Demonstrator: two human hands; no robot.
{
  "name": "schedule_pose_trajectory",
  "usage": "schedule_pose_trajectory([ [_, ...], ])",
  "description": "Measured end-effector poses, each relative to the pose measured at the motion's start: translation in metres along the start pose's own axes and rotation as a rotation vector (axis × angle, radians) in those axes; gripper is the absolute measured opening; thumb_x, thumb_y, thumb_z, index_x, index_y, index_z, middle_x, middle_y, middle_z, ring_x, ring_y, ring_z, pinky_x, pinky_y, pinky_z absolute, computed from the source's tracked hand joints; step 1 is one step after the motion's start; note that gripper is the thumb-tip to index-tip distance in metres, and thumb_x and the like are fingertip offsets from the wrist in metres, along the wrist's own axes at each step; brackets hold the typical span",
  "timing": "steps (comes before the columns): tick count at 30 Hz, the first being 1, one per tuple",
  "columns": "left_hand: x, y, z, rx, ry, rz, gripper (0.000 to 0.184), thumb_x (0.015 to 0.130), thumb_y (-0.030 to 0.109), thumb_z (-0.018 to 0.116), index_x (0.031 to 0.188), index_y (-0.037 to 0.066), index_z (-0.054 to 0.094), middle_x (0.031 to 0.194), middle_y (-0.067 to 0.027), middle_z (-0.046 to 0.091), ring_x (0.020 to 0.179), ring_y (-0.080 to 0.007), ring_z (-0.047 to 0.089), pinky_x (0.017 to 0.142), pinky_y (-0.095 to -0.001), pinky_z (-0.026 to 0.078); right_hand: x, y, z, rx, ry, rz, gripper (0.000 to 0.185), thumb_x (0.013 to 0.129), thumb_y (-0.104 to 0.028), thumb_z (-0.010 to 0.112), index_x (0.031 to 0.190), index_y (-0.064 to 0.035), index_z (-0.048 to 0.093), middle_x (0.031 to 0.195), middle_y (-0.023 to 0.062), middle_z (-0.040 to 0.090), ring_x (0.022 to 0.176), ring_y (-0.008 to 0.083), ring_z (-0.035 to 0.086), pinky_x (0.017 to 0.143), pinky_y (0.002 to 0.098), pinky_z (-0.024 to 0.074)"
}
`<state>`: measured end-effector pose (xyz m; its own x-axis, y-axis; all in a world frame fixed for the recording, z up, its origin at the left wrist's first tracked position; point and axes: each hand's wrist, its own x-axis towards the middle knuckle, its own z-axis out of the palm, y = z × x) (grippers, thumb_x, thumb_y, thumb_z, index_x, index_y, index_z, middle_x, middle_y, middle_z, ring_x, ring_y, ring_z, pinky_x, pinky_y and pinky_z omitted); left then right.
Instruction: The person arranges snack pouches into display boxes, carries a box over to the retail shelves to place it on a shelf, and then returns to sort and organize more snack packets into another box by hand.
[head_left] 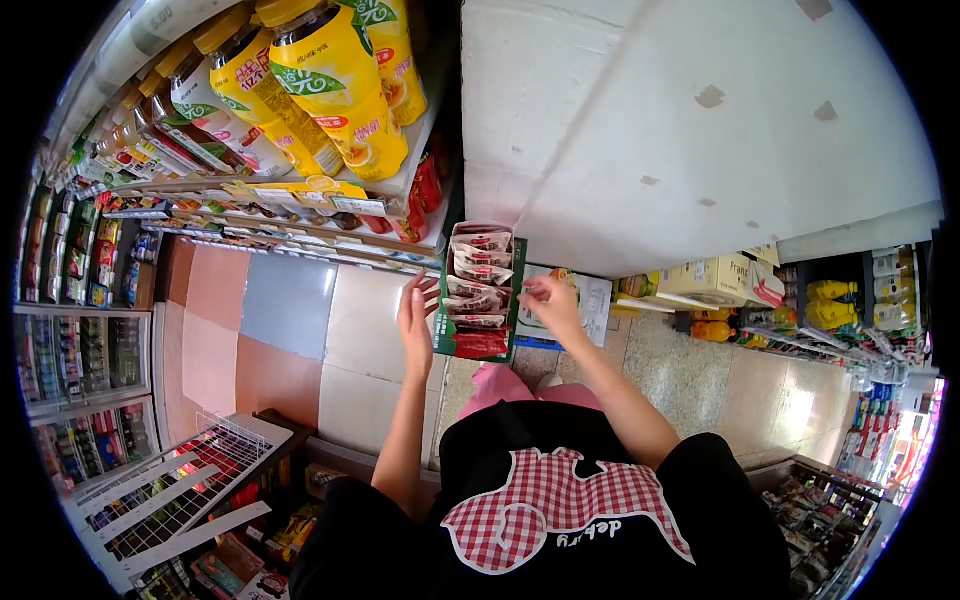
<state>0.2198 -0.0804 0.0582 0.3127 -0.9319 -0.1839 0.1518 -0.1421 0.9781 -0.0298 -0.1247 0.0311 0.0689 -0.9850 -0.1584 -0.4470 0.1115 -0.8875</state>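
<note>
An open green box (518,262) stands in front of my body, with a row of small white-and-red packets (480,273) upright inside it and a red packet (481,343) at its near end. To the left of the box is my left hand (415,312), its fingers apart and nothing in it. My right hand (552,303) is at the box's right side, fingers loosely bent toward its edge; whether they touch it I cannot tell. A white printed carton (594,306) lies partly beneath my right hand.
Yellow-labelled drink bottles (338,95) fill the shelf at upper left. A large white panel (700,150) rises ahead on the right. Cartons (720,278) and bottles line the right shelf. A wire rack (185,480) is at lower left, and a crate (825,520) of packets at lower right.
</note>
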Motion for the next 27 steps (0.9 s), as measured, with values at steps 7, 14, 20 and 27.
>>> schedule_pose_trajectory([
  [7,0.031,-0.055,-0.027,0.227,-0.251,-0.088,0.026,0.091,0.001,0.055,0.116,-0.002,0.063,0.1,-0.0073,0.07,0.09,-0.0117,0.064,0.08,-0.0257,0.05,-0.009,-0.007,0.028,-0.194,0.015,0.073,0.029,0.075,-0.019,0.074,0.1,-0.0046,0.071,0.078,0.013,0.072,0.07,0.0269,0.07,0.064,0.0367,0.0533],
  [14,0.038,-0.047,-0.019,0.553,-0.273,0.018,0.027,0.078,-0.005,0.062,0.105,-0.003,0.068,0.082,-0.0116,0.072,0.074,-0.017,0.069,0.069,-0.0297,0.053,0.005,-0.001,0.032,-0.116,-0.093,0.151,0.04,0.073,-0.013,0.07,0.112,-0.0048,0.07,0.081,0.018,0.071,0.075,0.0331,0.069,0.069,0.042,0.0536],
  [20,0.033,-0.042,-0.003,0.769,-0.193,0.112,0.025,0.072,-0.004,0.063,0.096,-0.002,0.071,0.077,-0.0191,0.07,0.067,-0.0271,0.069,0.063,-0.0352,0.052,0.014,0.01,0.041,-0.205,-0.02,0.091,0.033,0.068,-0.007,0.067,0.1,-0.0037,0.073,0.087,0.0249,0.067,0.087,0.0411,0.065,0.077,0.0472,0.0518],
  [27,0.032,-0.037,0.002,0.858,-0.25,0.224,0.021,0.074,-0.004,0.061,0.091,-0.001,0.072,0.073,-0.0228,0.065,0.065,-0.0368,0.065,0.061,-0.0409,0.051,0.011,0.01,0.036,-0.297,0.006,0.035,0.028,0.064,-0.007,0.069,0.091,-0.0023,0.074,0.084,0.0259,0.066,0.085,0.0423,0.064,0.076,0.0478,0.0518],
])
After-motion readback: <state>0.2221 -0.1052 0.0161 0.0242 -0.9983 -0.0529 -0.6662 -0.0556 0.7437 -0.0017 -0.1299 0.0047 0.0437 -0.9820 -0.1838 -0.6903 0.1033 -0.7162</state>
